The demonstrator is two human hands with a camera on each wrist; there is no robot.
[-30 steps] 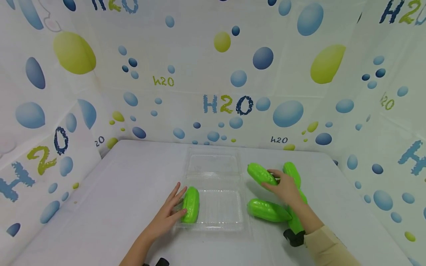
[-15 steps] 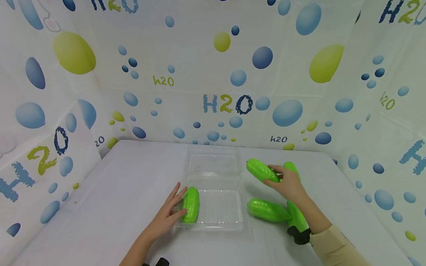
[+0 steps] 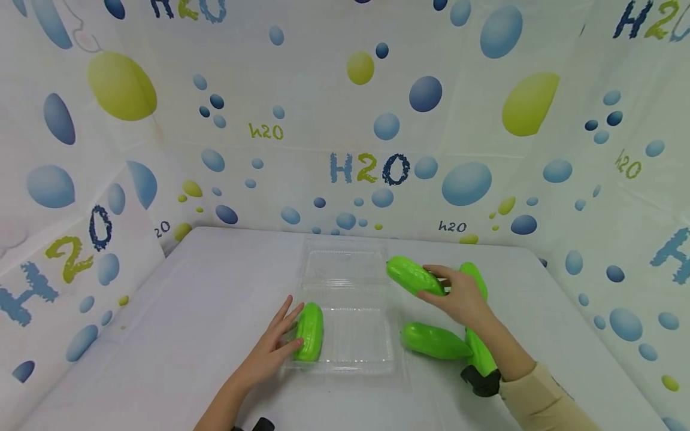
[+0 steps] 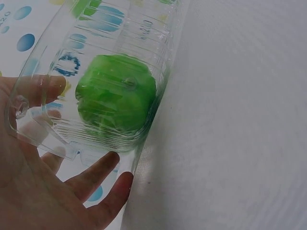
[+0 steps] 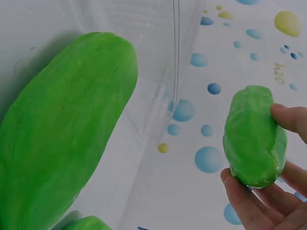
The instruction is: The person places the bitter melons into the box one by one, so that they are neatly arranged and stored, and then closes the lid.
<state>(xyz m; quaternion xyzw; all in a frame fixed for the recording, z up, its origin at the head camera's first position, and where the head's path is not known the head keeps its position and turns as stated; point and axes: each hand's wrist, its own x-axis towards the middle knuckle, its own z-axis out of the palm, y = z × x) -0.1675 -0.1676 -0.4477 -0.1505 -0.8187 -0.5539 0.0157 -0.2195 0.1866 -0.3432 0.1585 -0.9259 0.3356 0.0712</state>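
In the head view, my right hand [image 3: 465,298] holds a shiny green cucumber [image 3: 411,275] by its near end, above the table right of a clear plastic clamshell container [image 3: 358,338]. Thumb and fingers grip this cucumber [image 5: 254,136] from both sides in the right wrist view. Another cucumber [image 3: 310,333] lies lengthwise along the container's left side. My left hand [image 3: 272,344] rests at that side, fingers spread and extended. Through the clear wall, the left wrist view shows the cucumber [image 4: 115,93] end-on, with fingertips close to the container's edge.
The container's lid [image 3: 345,263] lies folded back behind its base. To the right are more cucumbers: one lying crosswise [image 3: 433,341], one farther back [image 3: 473,276] and one under the right forearm [image 3: 481,353]. A patterned curtain [image 3: 345,108] surrounds the white table [image 3: 215,287].
My right hand has raised the cucumber slightly and carried it left, toward the container. My left hand and the cucumber in the container have stayed in place.
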